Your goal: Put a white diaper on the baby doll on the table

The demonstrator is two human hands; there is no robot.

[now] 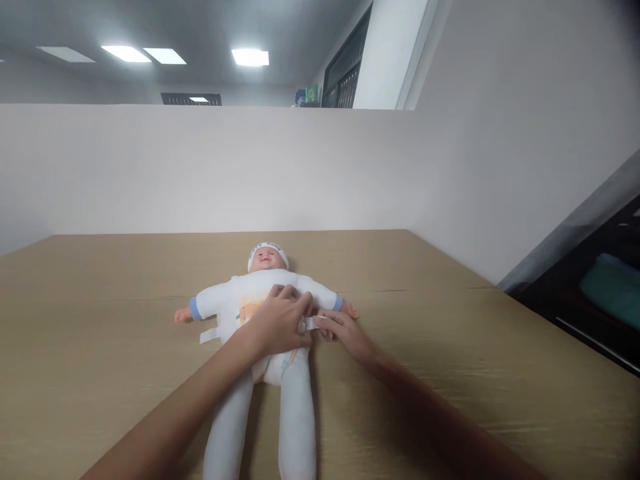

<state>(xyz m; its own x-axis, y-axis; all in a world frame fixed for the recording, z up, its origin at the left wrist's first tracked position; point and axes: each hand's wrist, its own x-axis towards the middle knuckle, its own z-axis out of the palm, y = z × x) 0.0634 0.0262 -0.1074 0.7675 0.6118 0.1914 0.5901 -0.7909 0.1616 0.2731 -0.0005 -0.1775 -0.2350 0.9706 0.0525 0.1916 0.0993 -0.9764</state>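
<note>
A baby doll (pixel 225 298) in a white outfit with blue cuffs and a white cap lies on its back on the table. A white diaper (pixel 273 371) is around its hips. My left hand (pixel 283 323) rests over the doll's belly and the diaper's waist, fingers bent and spread apart from the thumb. Between the thumb and fingers of my right hand (pixel 345 333), at the doll's right-hand side in view, is a white diaper tab (pixel 311 324). The opposite tab (pixel 209 335) sticks out loose to the left. My left hand hides part of the diaper's front.
The wooden table (pixel 425 400) reaches back to a low white partition (pixel 225 167). A white wall (pixel 515 133) stands on the right. Beside the table at right is a dark box-like thing (pixel 565 293) with a green item (pixel 615 290) in it.
</note>
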